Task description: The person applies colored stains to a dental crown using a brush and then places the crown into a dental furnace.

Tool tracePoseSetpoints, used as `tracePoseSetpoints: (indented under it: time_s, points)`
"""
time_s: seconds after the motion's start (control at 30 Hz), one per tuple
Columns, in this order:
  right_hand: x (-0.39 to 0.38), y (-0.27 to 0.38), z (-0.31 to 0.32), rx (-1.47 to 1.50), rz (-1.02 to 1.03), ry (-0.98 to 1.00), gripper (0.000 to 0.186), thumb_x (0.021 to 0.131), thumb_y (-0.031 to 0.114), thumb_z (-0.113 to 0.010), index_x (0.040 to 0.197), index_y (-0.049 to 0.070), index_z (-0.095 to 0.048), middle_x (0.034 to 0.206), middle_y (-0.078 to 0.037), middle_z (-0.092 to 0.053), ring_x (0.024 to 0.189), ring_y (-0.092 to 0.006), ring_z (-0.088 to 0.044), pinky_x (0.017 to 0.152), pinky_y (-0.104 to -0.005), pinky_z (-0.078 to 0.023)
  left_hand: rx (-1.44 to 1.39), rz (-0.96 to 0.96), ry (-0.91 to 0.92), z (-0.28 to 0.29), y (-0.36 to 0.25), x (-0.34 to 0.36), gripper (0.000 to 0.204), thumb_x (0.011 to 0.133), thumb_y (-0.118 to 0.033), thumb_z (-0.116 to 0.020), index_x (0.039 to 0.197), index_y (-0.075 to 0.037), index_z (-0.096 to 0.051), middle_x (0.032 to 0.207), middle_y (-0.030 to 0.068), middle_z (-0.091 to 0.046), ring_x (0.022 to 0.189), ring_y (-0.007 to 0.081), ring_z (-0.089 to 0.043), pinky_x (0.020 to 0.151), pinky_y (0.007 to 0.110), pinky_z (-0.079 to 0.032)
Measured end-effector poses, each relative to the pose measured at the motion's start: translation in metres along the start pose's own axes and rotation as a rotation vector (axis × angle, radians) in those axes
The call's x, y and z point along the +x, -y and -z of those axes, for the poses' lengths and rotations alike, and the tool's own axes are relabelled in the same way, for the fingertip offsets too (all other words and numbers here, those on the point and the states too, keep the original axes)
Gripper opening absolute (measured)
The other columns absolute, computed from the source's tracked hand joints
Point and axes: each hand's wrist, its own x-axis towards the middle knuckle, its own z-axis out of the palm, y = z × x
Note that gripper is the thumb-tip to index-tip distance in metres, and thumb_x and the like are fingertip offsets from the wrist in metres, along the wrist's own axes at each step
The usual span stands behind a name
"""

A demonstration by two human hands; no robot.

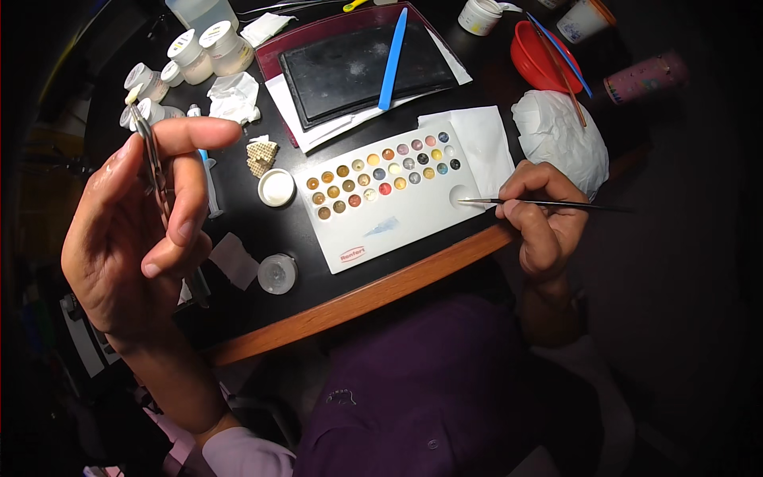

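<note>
My left hand (147,219) is raised near the camera and grips thin metal tweezers (155,163). A small pale piece (133,94) sits at the tweezers' tip. My right hand (544,219) rests at the table's front edge and holds a fine dark brush (548,204). The brush tip touches a round well at the right end of a white palette (397,230). Several small wells of brown, yellow, red and grey colour fill the palette's upper part.
A black slab (350,71) with a blue spatula (393,57) lies behind the palette. White jars (211,49) stand at the back left, a red bowl (534,57) and crumpled tissue (560,135) at the right. Two small round lids (276,188) lie left of the palette.
</note>
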Motion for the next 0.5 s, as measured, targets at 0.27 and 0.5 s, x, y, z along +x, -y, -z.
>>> tracePoseSetpoints:
  time_s: [0.27, 0.5]
  points:
    - [0.0, 0.0, -0.001, -0.012, 0.02, -0.03, 0.004, 0.072, 0.001, -0.054, 0.071, -0.002, -0.056, 0.061, 0.002, -0.051, 0.052, 0.0007, -0.035, 0.049, -0.019, -0.024, 0.174, -0.001, -0.014, 0.005, -0.003, 0.004, 0.052, 0.105, -0.031, -0.038, 0.124, 0.016, -0.054, 0.064, -0.0015, -0.045, 0.04, -0.0011, -0.025, 0.034, 0.014, -0.021]
    - [0.004, -0.001, 0.003, -0.039, -0.021, -0.024, 0.006, 0.072, 0.003, -0.052, 0.068, -0.001, -0.055, 0.061, 0.002, -0.051, 0.053, 0.0003, -0.034, 0.05, -0.0191, -0.025, 0.358, 0.02, -0.138, -0.005, -0.003, 0.001, 0.049, 0.1, -0.032, -0.047, 0.12, 0.011, -0.06, 0.064, -0.0037, -0.043, 0.042, -0.0025, -0.024, 0.035, 0.014, -0.02]
